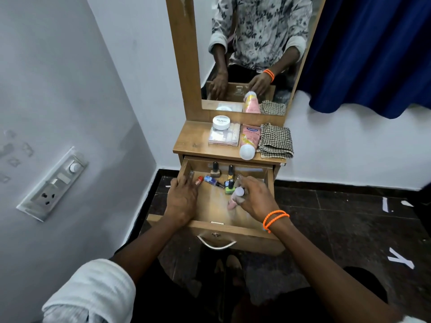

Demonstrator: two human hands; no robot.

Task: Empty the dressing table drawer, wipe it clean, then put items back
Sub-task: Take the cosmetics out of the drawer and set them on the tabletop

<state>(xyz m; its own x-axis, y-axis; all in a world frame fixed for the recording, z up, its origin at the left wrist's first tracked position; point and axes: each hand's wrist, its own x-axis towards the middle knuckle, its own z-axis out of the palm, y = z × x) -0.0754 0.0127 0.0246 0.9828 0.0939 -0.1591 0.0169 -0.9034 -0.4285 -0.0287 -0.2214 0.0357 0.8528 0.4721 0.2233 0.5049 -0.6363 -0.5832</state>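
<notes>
Several upright polish bottles [230, 173] near drawer [270, 180] back edge, liable to topple beside right hand [254, 198] pinching pink tube [234, 199], left hand [183, 197] flat, fingers straight.

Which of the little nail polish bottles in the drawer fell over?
The blue nail polish bottle lies on its side, beside the red bottle. The gold one, yellow one and green one stand upright.

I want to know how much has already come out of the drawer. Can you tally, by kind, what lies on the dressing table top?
White-lidded round jar: 1
Clear flat box, under the jar: 1
Pink tube with white cap: 1
Folded checked cloth: 1
Total: 4
</notes>
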